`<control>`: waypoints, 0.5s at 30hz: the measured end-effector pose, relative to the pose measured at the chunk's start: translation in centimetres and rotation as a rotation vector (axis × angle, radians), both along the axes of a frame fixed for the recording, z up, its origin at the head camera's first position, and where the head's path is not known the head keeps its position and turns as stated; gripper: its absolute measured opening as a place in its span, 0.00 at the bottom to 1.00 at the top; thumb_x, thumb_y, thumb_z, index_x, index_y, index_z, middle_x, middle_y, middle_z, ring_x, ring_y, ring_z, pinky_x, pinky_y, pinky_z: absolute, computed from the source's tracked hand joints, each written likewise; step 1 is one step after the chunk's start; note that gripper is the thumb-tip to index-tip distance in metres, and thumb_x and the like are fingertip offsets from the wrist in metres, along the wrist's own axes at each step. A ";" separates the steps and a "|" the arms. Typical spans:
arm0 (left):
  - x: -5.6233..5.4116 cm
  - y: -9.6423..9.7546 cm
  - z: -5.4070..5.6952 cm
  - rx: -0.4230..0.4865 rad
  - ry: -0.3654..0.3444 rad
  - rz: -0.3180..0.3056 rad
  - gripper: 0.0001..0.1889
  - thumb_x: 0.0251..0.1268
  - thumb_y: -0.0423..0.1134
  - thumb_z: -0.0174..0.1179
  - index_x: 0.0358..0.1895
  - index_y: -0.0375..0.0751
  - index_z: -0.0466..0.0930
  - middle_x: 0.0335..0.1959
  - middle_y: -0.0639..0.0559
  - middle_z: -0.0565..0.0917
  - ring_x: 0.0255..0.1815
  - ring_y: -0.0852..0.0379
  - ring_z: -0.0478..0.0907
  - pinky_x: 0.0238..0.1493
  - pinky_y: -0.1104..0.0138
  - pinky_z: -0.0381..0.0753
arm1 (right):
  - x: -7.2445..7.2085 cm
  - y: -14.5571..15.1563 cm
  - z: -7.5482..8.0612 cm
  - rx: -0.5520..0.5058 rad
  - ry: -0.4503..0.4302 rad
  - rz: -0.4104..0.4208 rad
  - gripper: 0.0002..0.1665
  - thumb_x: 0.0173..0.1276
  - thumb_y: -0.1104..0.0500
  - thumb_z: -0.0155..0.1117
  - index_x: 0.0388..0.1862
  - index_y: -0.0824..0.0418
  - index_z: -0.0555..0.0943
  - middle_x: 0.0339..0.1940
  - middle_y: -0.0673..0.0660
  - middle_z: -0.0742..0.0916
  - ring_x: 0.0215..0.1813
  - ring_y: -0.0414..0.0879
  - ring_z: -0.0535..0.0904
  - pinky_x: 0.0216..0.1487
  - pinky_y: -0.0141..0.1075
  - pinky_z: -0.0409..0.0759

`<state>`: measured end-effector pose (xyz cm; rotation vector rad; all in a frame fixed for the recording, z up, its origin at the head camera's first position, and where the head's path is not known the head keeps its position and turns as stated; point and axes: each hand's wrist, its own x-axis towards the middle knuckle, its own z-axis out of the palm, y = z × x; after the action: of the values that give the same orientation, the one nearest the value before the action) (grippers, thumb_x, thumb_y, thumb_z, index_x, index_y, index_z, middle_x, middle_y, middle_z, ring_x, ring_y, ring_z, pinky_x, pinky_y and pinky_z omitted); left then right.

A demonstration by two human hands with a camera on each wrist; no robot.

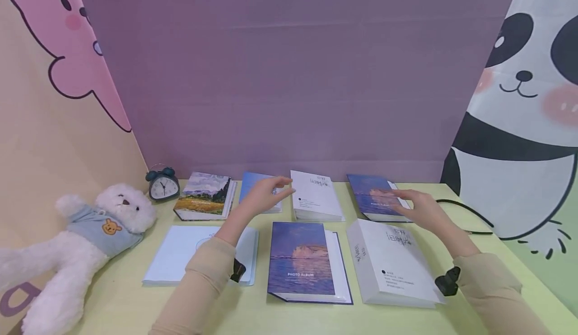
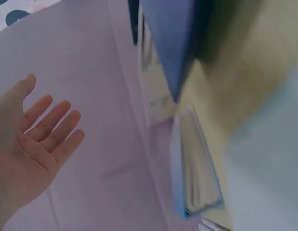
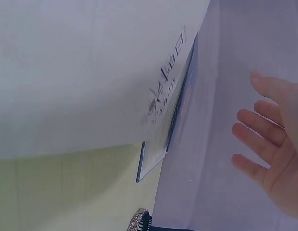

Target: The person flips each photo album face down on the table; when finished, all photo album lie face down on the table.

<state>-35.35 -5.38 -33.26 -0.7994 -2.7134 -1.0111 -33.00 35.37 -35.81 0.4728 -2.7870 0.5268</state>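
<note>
My left hand (image 1: 265, 194) hovers with loosely bent fingers in front of the back-row white album (image 1: 316, 197) and the blue album (image 1: 257, 187). It holds nothing, and the left wrist view shows its open palm (image 2: 35, 154). On the other side, my right hand (image 1: 420, 208) is raised beside the back-right photo album (image 1: 372, 197) with a sea-cliff cover; its fingers overlap that cover in the head view. The right wrist view shows this hand (image 3: 278, 149) empty, fingers spread. Closer in lie another sea-cliff photo album (image 1: 300, 260) and a thick white album (image 1: 397, 265).
A pale blue album (image 1: 171, 255) lies at the front left, partly behind my left forearm. Behind it are a landscape-cover album (image 1: 205, 194) and an alarm clock (image 1: 163, 186). A plush bear (image 1: 108, 224) leans at the left edge. A black curved band (image 1: 467, 209) lies right.
</note>
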 end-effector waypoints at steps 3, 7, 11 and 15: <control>-0.1 1.5 0.7 0.024 -0.017 -0.033 0.23 0.67 0.52 0.54 0.62 0.49 0.73 0.60 0.51 0.77 0.61 0.52 0.73 0.62 0.56 0.73 | -0.3 -0.2 -0.3 0.000 0.000 0.019 0.28 0.67 0.53 0.61 0.61 0.68 0.73 0.58 0.71 0.78 0.59 0.68 0.72 0.55 0.62 0.71; -0.1 3.8 1.4 0.056 -0.036 -0.093 0.22 0.68 0.52 0.53 0.62 0.48 0.73 0.60 0.52 0.77 0.62 0.53 0.73 0.62 0.58 0.73 | -0.7 -0.8 -0.7 -0.018 -0.022 0.052 0.27 0.68 0.53 0.60 0.63 0.64 0.73 0.59 0.69 0.78 0.58 0.67 0.73 0.53 0.60 0.73; -0.5 6.4 1.2 0.075 -0.049 -0.129 0.22 0.69 0.51 0.52 0.61 0.47 0.73 0.59 0.51 0.77 0.61 0.53 0.73 0.61 0.59 0.74 | -1.1 -1.5 -0.9 -0.027 -0.055 0.088 0.27 0.69 0.53 0.58 0.65 0.58 0.72 0.65 0.66 0.74 0.60 0.65 0.73 0.55 0.60 0.73; -0.9 8.7 0.4 0.081 -0.053 -0.134 0.21 0.69 0.51 0.53 0.60 0.46 0.74 0.57 0.51 0.79 0.59 0.55 0.75 0.60 0.63 0.74 | -1.6 -2.0 -1.0 -0.036 -0.057 0.129 0.29 0.68 0.53 0.59 0.66 0.62 0.70 0.66 0.68 0.72 0.59 0.66 0.73 0.56 0.59 0.72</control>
<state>-36.27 3.34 -32.86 -0.9639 -2.6734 -1.1777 -34.55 33.35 -36.80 0.6426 -2.8091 0.6262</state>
